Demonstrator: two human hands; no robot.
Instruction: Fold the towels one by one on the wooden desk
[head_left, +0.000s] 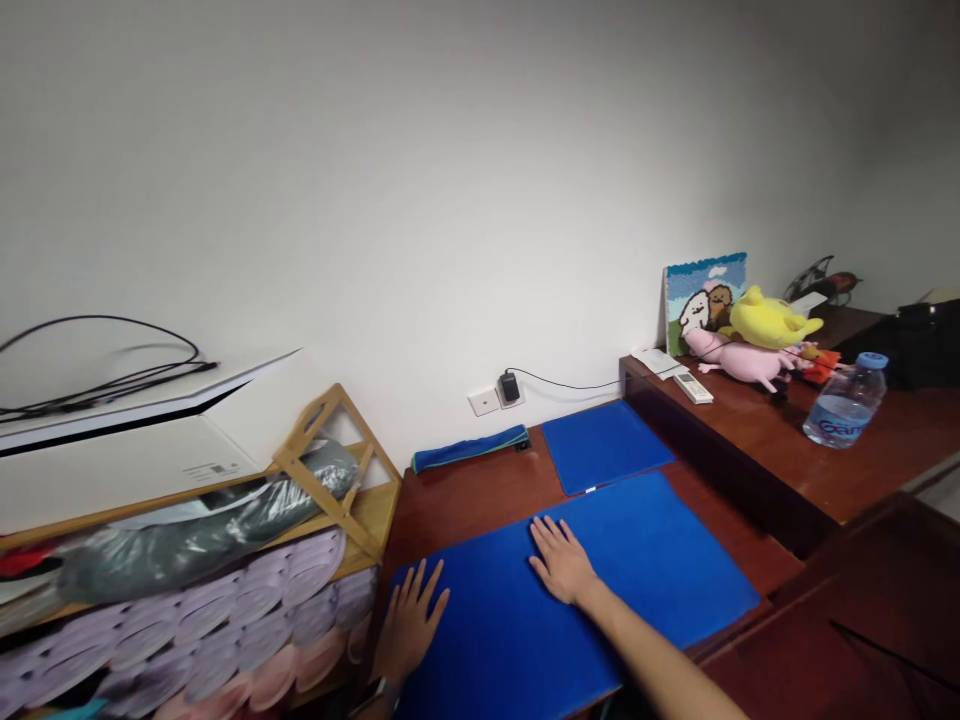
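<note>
A large blue cloth [517, 620] lies spread over the brown wooden desk [480, 505]. My right hand [562, 562] rests flat on it near its far edge, fingers together or slightly apart and stretched out. At the cloth's left edge is my left hand [410, 622], its fingers spread, partly over the cloth; neither hand holds anything. Beyond the large cloth lies a smaller blue cloth [607, 447], flat by the wall. A folded blue cloth [471, 449] with a green edge sits along the wall to its left.
On the left stands a wooden rack [360, 520] with lilac slippers [210, 610] and a bagged grey item [195, 540]. The raised right desk bears a water bottle [844, 402], plush toys [750, 355], a picture [705, 300] and a remote [693, 387]. A black plug [509, 385] is in the wall.
</note>
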